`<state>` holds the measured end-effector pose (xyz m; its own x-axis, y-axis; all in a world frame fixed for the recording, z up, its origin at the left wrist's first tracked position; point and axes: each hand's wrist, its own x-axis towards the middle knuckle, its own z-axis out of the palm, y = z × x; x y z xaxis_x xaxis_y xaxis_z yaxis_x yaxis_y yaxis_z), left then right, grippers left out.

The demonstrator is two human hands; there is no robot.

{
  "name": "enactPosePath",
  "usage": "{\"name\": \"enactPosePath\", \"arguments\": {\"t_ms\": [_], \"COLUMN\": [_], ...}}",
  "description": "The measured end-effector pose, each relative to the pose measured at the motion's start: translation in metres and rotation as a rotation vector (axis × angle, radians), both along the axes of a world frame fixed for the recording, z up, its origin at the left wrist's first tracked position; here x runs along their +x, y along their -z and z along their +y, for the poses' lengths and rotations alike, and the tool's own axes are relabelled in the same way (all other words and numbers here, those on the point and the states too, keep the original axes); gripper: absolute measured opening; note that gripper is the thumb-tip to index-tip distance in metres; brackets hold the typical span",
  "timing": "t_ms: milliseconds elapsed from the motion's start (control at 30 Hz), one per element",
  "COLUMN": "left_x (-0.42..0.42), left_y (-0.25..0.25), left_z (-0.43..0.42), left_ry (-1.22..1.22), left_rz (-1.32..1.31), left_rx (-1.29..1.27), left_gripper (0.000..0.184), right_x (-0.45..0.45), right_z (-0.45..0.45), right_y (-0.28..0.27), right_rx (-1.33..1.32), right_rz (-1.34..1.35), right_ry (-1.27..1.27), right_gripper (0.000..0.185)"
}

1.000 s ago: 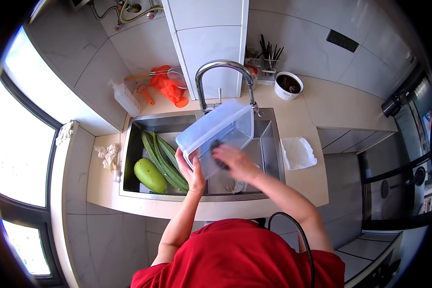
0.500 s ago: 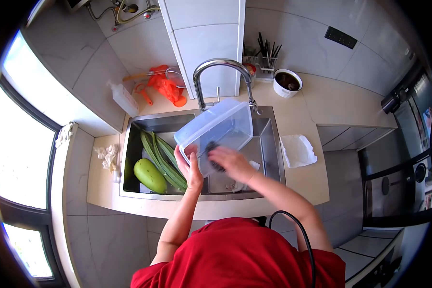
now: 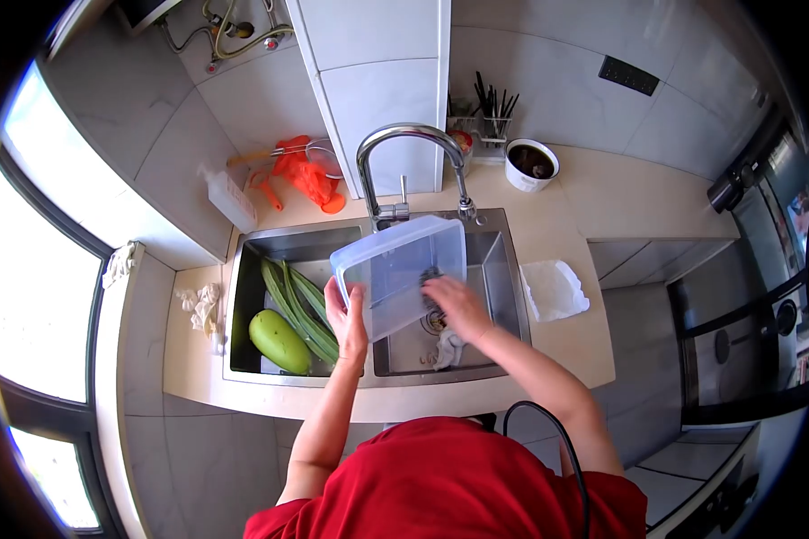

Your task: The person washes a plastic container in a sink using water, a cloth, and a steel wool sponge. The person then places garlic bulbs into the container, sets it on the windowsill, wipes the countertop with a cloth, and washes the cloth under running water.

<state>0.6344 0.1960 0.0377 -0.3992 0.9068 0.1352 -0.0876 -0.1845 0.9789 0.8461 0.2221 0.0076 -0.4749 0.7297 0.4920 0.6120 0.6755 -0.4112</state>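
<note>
A clear plastic container (image 3: 391, 269) is held tilted over the right basin of the steel sink (image 3: 499, 359). My left hand (image 3: 351, 325) grips its left edge, thumb on the near side and fingers partly hidden behind. My right hand (image 3: 460, 307), slightly blurred, is closed around a dark scouring ball (image 3: 430, 277) against the container's inside, near its right end. Below, a crumpled whitish cloth (image 3: 448, 349) lies by the drain (image 3: 434, 322). Long green ridged gourds (image 3: 298, 305) and a large green oval fruit or gourd (image 3: 280, 341) rest in the left basin.
The curved faucet (image 3: 411, 132) arches behind the container. Right of the sink lies a white translucent tray or lid (image 3: 555, 290); farther back stands a white tub (image 3: 531, 165) of dark contents. A white bottle (image 3: 231, 201) and orange bag (image 3: 310, 175) sit back left.
My right hand and the scouring ball have moved right along the container's inside. The container has shifted slightly lower in view, still in my left hand, and the camera view has tilted a little.
</note>
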Motion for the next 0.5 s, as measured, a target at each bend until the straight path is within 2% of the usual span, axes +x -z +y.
{"name": "enactPosePath", "arguments": {"t_ms": [100,167,200,267,300,400,433,467,500], "left_x": [-0.011,-0.012,-0.013,-0.018,-0.018,-0.017,-0.017,-0.014,-0.009], "left_y": [0.001,-0.014,-0.014,-0.013,-0.011,0.000,0.001,0.006,0.009], "left_z": [0.014,0.020,0.021,0.021,0.018,0.008,0.002,-0.002,-0.006], "left_ry": [0.093,0.164,0.165,0.143,0.094,-0.098,-0.131,-0.127,-0.145], "left_rz": [-0.017,-0.065,-0.067,0.079,0.024,-0.134,-0.113,-0.113,-0.193], "left_rx": [-0.118,-0.186,-0.182,-0.047,-0.032,0.061,0.075,0.077,0.137], "left_gripper": [0.050,0.067,0.067,0.080,0.083,0.071,0.066,0.066,0.066], "right_x": [0.014,0.012,0.011,0.004,0.000,-0.007,-0.008,-0.010,-0.014], "right_z": [-0.001,-0.008,-0.010,-0.012,-0.013,-0.020,-0.021,-0.023,-0.023], "right_y": [-0.012,-0.006,-0.006,-0.007,-0.013,-0.031,-0.028,-0.027,-0.028], "right_rx": [-0.012,0.111,0.115,0.095,0.144,0.169,0.065,0.067,0.070], "right_rz": [-0.072,-0.155,-0.157,-0.114,-0.081,-0.076,-0.121,-0.120,-0.070], "right_ry": [-0.031,0.012,0.014,0.050,0.072,0.107,0.106,0.110,0.101], "right_gripper": [0.026,0.027,0.027,0.027,0.026,0.025,0.045,0.045,0.036]}}
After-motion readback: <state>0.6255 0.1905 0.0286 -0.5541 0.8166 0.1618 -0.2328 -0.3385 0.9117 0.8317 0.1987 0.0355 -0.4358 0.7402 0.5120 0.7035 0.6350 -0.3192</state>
